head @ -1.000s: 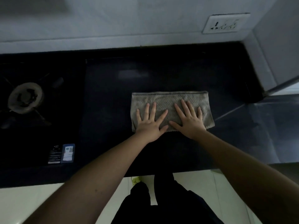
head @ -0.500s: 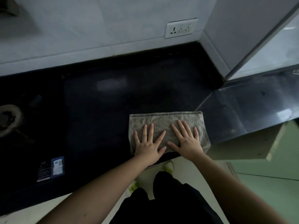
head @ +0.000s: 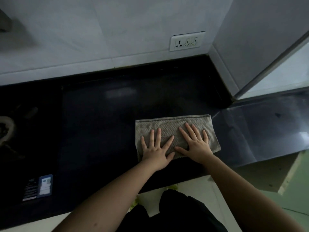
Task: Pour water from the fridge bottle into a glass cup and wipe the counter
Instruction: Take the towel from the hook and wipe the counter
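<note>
stove sticker, txt too blurry

Dark counter, folded cloth on it

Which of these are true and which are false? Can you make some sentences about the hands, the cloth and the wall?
1. Both hands lie flat on the cloth. True: the left hand and the right hand have straight, spread fingers.
2. The cloth is crumpled into a ball. False: it lies folded flat on the black counter.
3. A white socket plate is on the wall. True.
4. A glass cup stands beside the cloth. False: no cup is in view.
</note>
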Action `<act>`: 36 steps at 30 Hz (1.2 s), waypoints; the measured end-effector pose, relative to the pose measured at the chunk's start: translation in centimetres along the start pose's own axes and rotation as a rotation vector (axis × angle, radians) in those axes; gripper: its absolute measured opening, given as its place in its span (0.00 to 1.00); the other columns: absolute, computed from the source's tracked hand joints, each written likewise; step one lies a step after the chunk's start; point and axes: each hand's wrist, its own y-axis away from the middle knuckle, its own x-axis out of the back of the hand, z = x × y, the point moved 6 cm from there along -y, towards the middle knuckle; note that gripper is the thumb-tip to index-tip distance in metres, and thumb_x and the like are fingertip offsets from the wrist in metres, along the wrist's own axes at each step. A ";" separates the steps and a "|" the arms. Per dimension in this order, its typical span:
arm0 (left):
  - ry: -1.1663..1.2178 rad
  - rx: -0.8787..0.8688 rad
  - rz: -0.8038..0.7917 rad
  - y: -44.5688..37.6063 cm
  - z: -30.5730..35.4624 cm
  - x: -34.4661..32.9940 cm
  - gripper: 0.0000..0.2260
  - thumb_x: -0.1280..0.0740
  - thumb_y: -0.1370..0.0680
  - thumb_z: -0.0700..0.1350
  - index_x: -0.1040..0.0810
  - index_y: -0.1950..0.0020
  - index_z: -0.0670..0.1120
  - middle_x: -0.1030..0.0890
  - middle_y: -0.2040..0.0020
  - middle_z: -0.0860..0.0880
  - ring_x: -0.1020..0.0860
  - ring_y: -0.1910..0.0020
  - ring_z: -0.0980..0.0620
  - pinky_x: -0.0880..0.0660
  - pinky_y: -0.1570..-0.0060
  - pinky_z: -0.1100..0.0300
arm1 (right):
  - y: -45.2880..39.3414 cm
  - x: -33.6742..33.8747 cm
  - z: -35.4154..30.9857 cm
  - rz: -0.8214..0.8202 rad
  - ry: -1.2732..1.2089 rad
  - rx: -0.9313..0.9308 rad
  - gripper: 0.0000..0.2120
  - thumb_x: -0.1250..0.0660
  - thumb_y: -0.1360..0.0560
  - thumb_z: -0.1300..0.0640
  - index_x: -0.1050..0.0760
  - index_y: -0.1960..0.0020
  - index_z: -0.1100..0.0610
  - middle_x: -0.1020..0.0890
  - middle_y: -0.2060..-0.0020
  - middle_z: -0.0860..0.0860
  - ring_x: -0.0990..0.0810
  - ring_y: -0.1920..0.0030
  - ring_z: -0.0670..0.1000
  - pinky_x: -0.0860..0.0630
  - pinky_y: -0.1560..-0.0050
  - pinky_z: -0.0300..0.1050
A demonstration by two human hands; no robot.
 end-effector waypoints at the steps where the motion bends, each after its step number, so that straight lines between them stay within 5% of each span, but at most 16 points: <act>1: 0.002 0.007 -0.009 -1.0 0.1 0.5 0.30 0.56 0.22 0.70 0.70 0.26 0.67 0.78 0.27 0.46 0.78 0.29 0.41 0.71 0.35 0.30 | -0.8 0.3 0.5 0.001 0.005 -0.001 0.42 0.57 0.31 0.22 0.65 0.24 0.38 0.63 0.22 0.44 0.66 0.23 0.48 0.68 0.26 0.61; 20: 0.095 0.061 -0.052 -14.0 -1.0 9.4 0.31 0.52 0.23 0.71 0.67 0.27 0.71 0.77 0.26 0.52 0.78 0.28 0.46 0.74 0.33 0.34 | -15.5 6.3 5.2 0.012 0.046 0.037 0.42 0.54 0.30 0.23 0.64 0.23 0.40 0.62 0.22 0.45 0.64 0.23 0.50 0.64 0.26 0.63; 36: 0.089 0.075 0.000 -10.9 -0.7 7.1 0.30 0.55 0.22 0.71 0.68 0.26 0.68 0.77 0.26 0.54 0.78 0.28 0.50 0.74 0.31 0.37 | -12.8 5.3 4.3 -0.027 0.051 0.072 0.42 0.57 0.28 0.24 0.66 0.22 0.43 0.66 0.23 0.47 0.68 0.24 0.50 0.65 0.26 0.61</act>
